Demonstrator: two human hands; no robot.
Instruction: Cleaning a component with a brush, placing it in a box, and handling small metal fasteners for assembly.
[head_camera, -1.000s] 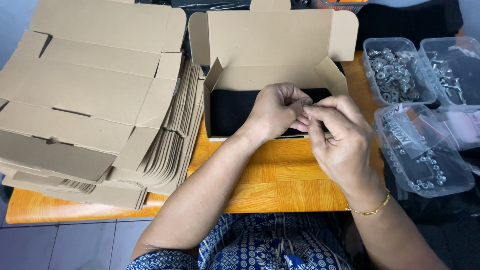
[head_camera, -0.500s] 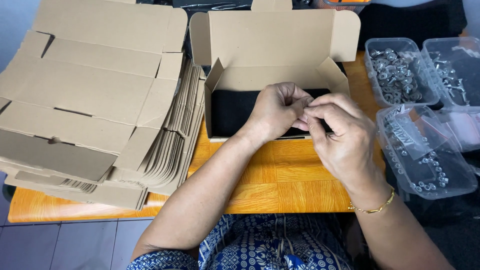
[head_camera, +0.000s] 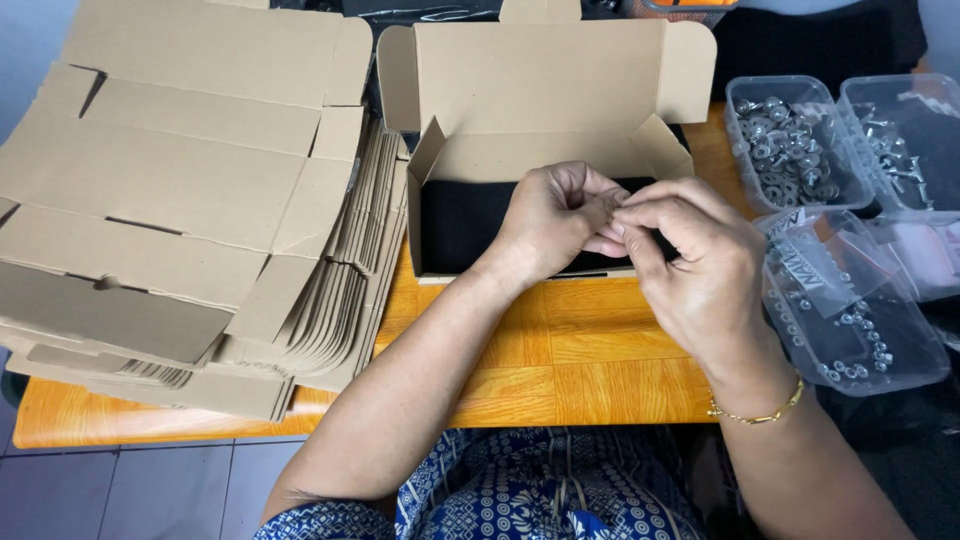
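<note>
Stack of flat cardboard blanks (head_camera: 180, 210) at nine o'clock, overhanging the wooden table (head_camera: 560, 370). Three clear tubs at three o'clock: the upper-left tub (head_camera: 795, 140) holds metal washers, the upper-right tub (head_camera: 905, 135) holds screws, the lower tub (head_camera: 860, 320) holds small nuts and a plastic bag. Grey tiled floor (head_camera: 120, 490) at seven o'clock.

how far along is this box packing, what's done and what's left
Done: one cardboard box is folded open with a black item inside. In hand: left hand and right hand pinch something small, hidden. Left: a stack of flat boxes and tubs of metal hardware.
</note>
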